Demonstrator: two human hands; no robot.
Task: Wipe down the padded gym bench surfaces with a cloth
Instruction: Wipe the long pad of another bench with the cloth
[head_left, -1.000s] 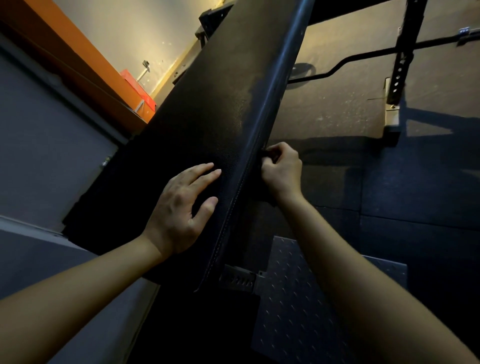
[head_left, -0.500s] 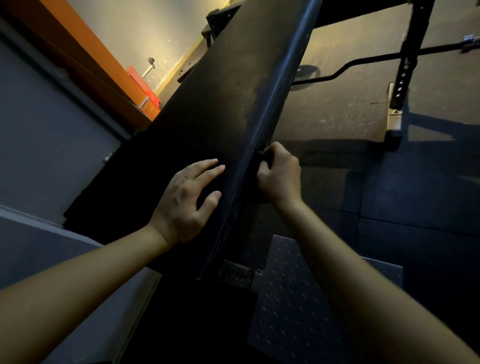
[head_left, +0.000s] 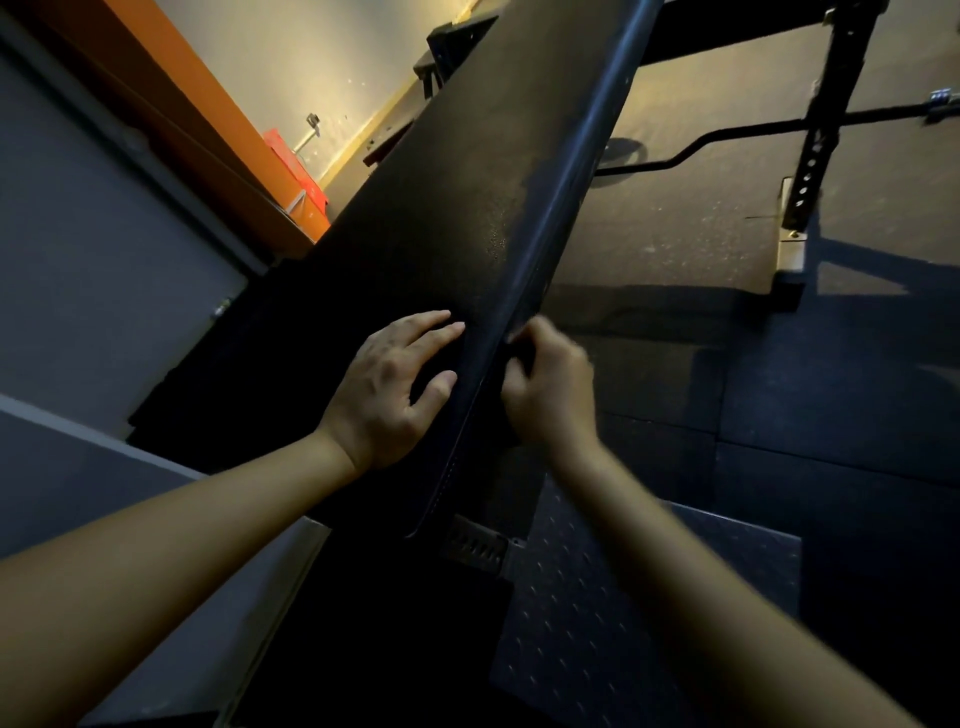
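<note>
Surface (head_left: 441, 208) is pressed by flat left hand (head_left: 387, 387); at 3 o'clock, right hand (head_left: 550, 389) is curled against its edge, grasp unclear.

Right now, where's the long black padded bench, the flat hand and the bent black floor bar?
Long black padded bench (head_left: 467, 208), head view: top face.
Left hand (head_left: 387, 384), head view: its back.
Bent black bar (head_left: 687, 152), head view: the kink.

Dim rubber floor (head_left: 857, 395), orange wall panel (head_left: 208, 135)

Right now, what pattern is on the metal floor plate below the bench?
The metal floor plate shows grey raised diamond-tread dashes, best in the head view.
</note>
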